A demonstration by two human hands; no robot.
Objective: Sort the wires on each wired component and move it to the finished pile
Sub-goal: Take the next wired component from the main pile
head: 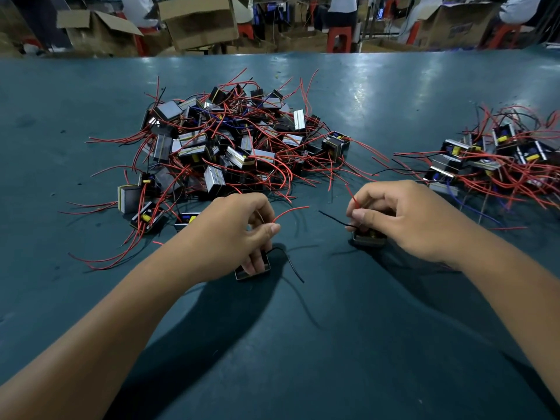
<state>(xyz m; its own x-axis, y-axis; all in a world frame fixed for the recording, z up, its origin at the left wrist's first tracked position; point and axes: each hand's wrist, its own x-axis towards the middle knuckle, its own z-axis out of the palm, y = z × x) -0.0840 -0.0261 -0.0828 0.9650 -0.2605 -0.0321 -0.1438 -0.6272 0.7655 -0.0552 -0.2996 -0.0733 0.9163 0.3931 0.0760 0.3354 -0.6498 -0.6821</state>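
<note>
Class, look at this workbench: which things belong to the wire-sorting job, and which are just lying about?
Job: left hand and right hand, each gripping a small metal-framed wired component; big central heap of red-wired components; smaller heap at right.

Lying about: brown cardboard boxes; red plastic stools.

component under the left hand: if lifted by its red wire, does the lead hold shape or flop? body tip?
Red wire likely springy: it arcs up unsupported from the left hand. Black wire looks softer, drooping to the table. The component looks blocky with a metal frame, probably dense, so it would likely dangle and swing.
</note>
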